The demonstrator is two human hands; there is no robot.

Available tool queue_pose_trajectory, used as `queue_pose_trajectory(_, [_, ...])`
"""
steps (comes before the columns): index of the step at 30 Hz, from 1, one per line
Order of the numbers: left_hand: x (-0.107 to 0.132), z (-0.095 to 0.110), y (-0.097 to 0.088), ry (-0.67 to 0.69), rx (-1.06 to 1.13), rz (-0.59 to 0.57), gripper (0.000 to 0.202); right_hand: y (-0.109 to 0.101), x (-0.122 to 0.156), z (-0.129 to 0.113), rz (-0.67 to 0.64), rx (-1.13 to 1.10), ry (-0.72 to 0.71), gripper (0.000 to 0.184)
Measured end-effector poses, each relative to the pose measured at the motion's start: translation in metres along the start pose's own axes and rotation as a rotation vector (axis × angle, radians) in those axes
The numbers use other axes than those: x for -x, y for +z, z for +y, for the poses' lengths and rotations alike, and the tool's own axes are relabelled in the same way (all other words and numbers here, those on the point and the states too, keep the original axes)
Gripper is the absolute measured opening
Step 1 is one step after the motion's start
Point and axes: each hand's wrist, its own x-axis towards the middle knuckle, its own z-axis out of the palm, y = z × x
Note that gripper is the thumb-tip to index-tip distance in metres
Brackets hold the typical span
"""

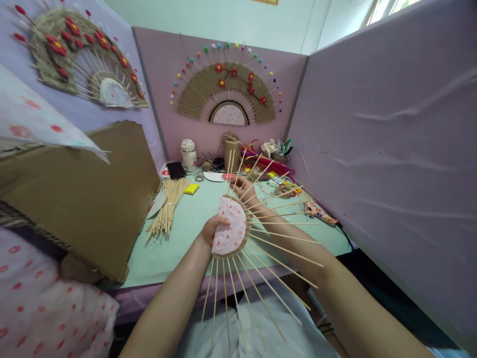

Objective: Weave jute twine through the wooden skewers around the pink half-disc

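My left hand point(213, 228) grips the flat edge of a half-round fan base point(234, 228), thumb on its pink flower-print fabric. Thin wooden sticks point(286, 252) fan out from the base's curved rim, which is edged with brown twine. The base is tilted, its curved side to the right, and the lower sticks reach over my lap. Behind the upper sticks, my right hand point(244, 190) is closed in a pinch close to the topmost ones. What its fingertips hold is too small to make out.
A bundle of loose sticks point(169, 206) and a yellow packet point(191, 189) lie on the table at left, beside a cardboard box point(85, 199). Along the back stand a white jar point(189, 155) and a twine-wrapped pot point(232, 153). A glue gun point(320, 213) lies right. Finished fans point(194, 94) hang on the partitions.
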Motion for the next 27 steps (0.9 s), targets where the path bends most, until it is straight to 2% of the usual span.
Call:
queue_pose_trajectory(3, [0.001, -0.001, -0.001, 0.021, 0.004, -0.015, 0.035, -0.002, 0.002, 0.003, 0.024, 0.023, 0.017, 0.012])
queue_pose_trajectory(6, [0.0, -0.001, -0.001, 0.047, 0.035, 0.022, 0.038, -0.015, -0.001, 0.004, 0.072, 0.036, 0.028, 0.012])
queue_pose_trajectory(9, [-0.001, 0.0, 0.006, 0.123, 0.117, 0.064, 0.04, -0.027, -0.006, 0.001, 0.11, 0.033, 0.025, 0.013])
queue_pose_trajectory(12, [-0.001, 0.001, 0.015, 0.155, 0.145, 0.067, 0.053, -0.033, -0.009, -0.002, 0.131, 0.014, 0.009, 0.012])
queue_pose_trajectory(18, [-0.002, 0.0, 0.018, 0.098, 0.099, -0.015, 0.063, -0.027, -0.008, -0.003, 0.092, 0.005, 0.003, 0.01])
queue_pose_trajectory(23, [-0.001, -0.001, 0.012, 0.1, 0.072, -0.014, 0.058, -0.018, -0.01, -0.008, 0.078, -0.009, -0.004, 0.009])
queue_pose_trajectory(27, [0.001, -0.001, 0.013, 0.097, 0.031, -0.025, 0.066, -0.023, -0.012, -0.012, 0.09, 0.019, -0.006, 0.012])
